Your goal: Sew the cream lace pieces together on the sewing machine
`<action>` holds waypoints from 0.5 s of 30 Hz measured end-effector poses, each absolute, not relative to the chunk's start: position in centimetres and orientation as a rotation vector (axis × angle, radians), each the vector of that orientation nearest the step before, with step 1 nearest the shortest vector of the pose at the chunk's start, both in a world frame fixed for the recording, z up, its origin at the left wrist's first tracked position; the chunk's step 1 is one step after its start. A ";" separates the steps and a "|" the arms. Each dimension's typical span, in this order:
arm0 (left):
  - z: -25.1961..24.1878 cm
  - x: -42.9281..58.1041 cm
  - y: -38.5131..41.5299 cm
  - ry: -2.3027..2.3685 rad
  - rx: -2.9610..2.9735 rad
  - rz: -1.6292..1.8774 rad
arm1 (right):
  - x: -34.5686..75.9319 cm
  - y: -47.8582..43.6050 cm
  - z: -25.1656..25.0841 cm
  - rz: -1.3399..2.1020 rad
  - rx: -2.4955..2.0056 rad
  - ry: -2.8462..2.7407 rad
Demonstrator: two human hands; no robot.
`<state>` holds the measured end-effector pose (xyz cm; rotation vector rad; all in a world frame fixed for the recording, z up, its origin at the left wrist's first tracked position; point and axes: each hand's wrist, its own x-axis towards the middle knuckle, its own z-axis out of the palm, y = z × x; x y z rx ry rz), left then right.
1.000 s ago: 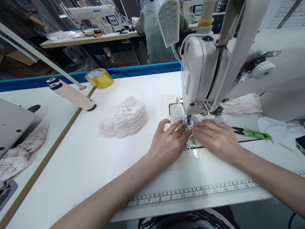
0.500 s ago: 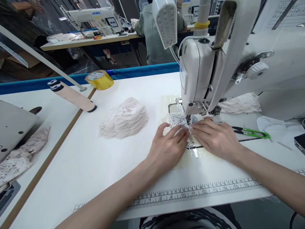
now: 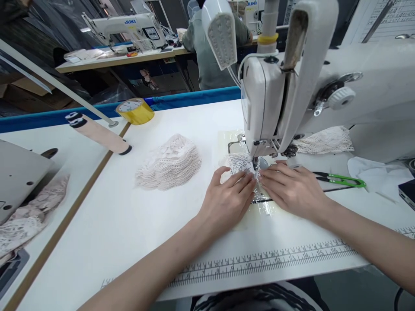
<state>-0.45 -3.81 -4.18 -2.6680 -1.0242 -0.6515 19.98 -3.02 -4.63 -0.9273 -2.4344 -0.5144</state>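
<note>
While the lace piece lies under the foot of the sewing machine, the left hand and right hand press it flat on the worktop, fingers outstretched, gripping nothing.

L hand and R hand side by side on lace, just in front of machine. Stack to left, snips to right, tape behind stack.

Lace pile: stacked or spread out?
Stacked: the lace pile shows many layered scalloped edges in one heap, left of the left hand.
</note>
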 end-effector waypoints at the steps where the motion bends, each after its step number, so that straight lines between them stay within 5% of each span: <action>1: -4.2 -0.4 -3.8 -1.032 -2.667 -0.654 | 20.0 -3.0 -4.6 -0.522 -0.934 -2.434; 15: -4.4 -0.4 -2.9 -1.085 -2.659 -0.600 | 19.7 -2.5 -4.7 -0.545 -1.061 -2.441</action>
